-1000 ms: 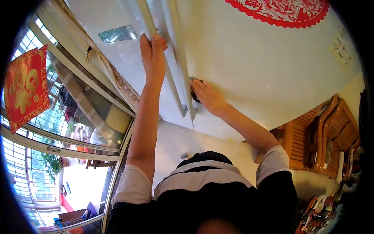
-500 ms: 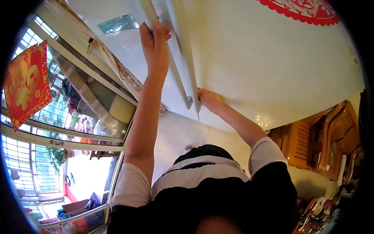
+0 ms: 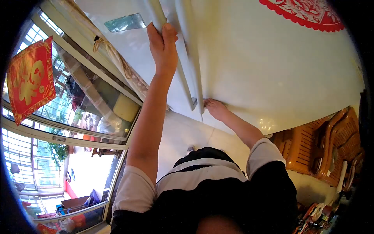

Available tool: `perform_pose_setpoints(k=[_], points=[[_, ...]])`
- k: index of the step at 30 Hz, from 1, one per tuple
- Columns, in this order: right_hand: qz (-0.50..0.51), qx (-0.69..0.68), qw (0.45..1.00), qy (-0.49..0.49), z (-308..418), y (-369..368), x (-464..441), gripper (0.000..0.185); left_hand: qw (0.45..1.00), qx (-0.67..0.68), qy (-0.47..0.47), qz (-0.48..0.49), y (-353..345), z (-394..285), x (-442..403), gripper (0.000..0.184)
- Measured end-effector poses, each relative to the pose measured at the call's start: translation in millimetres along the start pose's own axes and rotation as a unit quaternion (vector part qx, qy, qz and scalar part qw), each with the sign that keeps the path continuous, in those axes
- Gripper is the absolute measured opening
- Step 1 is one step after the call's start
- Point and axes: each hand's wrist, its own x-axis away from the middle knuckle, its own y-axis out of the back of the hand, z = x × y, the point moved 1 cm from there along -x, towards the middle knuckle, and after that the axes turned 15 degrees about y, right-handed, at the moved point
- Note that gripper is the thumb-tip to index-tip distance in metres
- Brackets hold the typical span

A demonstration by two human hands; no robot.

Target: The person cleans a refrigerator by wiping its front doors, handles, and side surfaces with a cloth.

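Two long pale handles run side by side down a large white double door. My left hand (image 3: 163,46) is wrapped round the left handle (image 3: 183,84), beside a small glossy panel (image 3: 125,23) on the door. Lower down, my right hand (image 3: 216,109) is at the bottom end of the right handle (image 3: 193,50), against the white door surface (image 3: 265,70). Its fingertips are partly behind the handle, and whatever they hold is hidden. A red floral paper cutout (image 3: 307,13) is stuck high on the right door.
Glass sliding doors (image 3: 93,89) with a red and gold hanging (image 3: 32,80) stand at the left. Tied curtain cloth (image 3: 120,64) hangs beside them. A wooden slatted bench (image 3: 311,144) is at the right, with cluttered items (image 3: 317,216) below it. Pale tiled floor (image 3: 179,132) shows beneath.
My right hand has slid down along the right handle to its lower end, and the dark cloth-like thing under it has gone from sight. My left hand still grips its handle.
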Motion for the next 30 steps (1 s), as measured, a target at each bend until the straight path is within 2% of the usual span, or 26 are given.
perform_pose_setpoints(k=[1,5,7,8,10,12,13,15,16,18,19,20,22,26,28,30], points=[[0.091,0.071,0.993,0.015,-2.6,14.6,1.4,0.038,1.0,0.005,-0.005,0.002,-1.2,-1.2,-0.1,0.03],[0.059,0.072,0.995,0.02,-15.8,74.1,22.4,0.039,1.0,0.001,0.03,0.005,0.7,-7.3,5.3,0.03],[-0.019,0.036,0.999,0.013,-19.0,131.3,34.5,0.038,0.999,-0.005,0.051,0.006,-0.4,-8.2,6.2,0.03],[-0.016,0.04,0.999,0.01,-21.6,154.5,39.2,0.038,0.999,0.005,0.047,-0.003,-1.4,-7.8,6.5,0.031],[-0.085,0.118,0.989,0.019,-31.2,204.2,45.8,0.042,0.999,0.022,0.041,-0.009,-2.7,-7.4,6.6,0.031],[-0.132,0.163,0.978,-0.011,-39.0,262.2,50.4,0.048,0.998,0.006,0.06,-0.012,-1.7,-7.2,6.3,0.032],[-0.129,0.17,0.977,-0.014,-42.7,293.2,52.0,0.048,0.999,0.016,0.043,-0.024,-2.8,-7.2,6.5,0.032],[-0.206,0.214,0.951,-0.086,-48.1,344.2,52.6,0.053,0.999,0.012,0.043,-0.01,1.2,-4.3,6.7,0.033],[-0.205,0.222,0.949,-0.089,-49.8,353.1,49.6,0.053,0.999,0.002,0.046,0.002,1.1,-7.7,7.4,0.033],[-0.246,0.264,0.917,-0.171,-52.2,369.6,43.2,0.059,0.998,0.034,0.052,0.001,-1.2,-11.8,8.8,0.033],[-0.267,0.23,0.919,-0.175,-50.5,357.7,35.5,0.06,0.998,0.031,0.058,0.005,0.6,-9.4,8.0,0.033],[-0.251,0.171,0.941,-0.148,-47.0,348.3,33.9,0.059,0.997,0.028,0.065,0.011,1.7,-7.1,7.9,0.033],[-0.214,0.201,0.953,-0.074,-48.6,324.9,28.0,0.059,0.997,0.036,0.062,0.007,1.6,-7.5,8.8,0.033],[-0.251,0.205,0.942,-0.084,-53.1,346.7,48.5,0.059,0.997,0.009,0.053,0.046,5.3,-11.0,9.9,0.036],[-0.246,0.201,0.923,-0.218,-51.4,363.9,77.4,0.059,0.995,0.046,0.077,0.04,4.3,-11.5,10.6,0.037],[-0.299,0.266,0.86,-0.318,-46.4,354.3,114.0,0.066,0.995,0.039,0.084,0.047,4.5,-13.7,11.4,0.037]])
